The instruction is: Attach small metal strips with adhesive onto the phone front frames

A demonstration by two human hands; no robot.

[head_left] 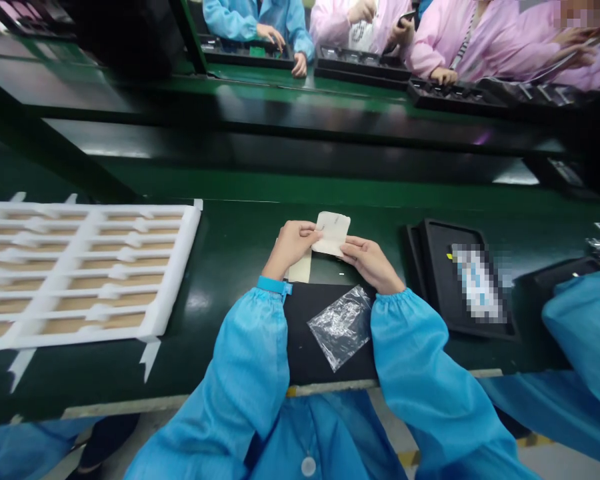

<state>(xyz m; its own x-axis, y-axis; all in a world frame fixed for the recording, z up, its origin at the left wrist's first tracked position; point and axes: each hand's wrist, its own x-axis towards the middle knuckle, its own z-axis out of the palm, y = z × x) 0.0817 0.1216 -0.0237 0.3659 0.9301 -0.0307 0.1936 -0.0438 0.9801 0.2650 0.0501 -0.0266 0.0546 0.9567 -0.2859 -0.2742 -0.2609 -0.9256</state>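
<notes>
Between my two hands is a small square of whitish paper or card with faint dark marks near its top. My left hand pinches its left edge between thumb and fingers. At the lower right corner, my right hand grips it the same way. Under my left hand lies a pale yellow sheet, partly hidden by the hand. Nearer to me, a black mat rests on the green table, and a crinkled clear plastic bag lies on it between my forearms.
A white foam divider tray with tan slots stands on the left. Black trays are stacked on the right, beside a co-worker's blue sleeve. Across the raised dark shelf, several people work over black trays.
</notes>
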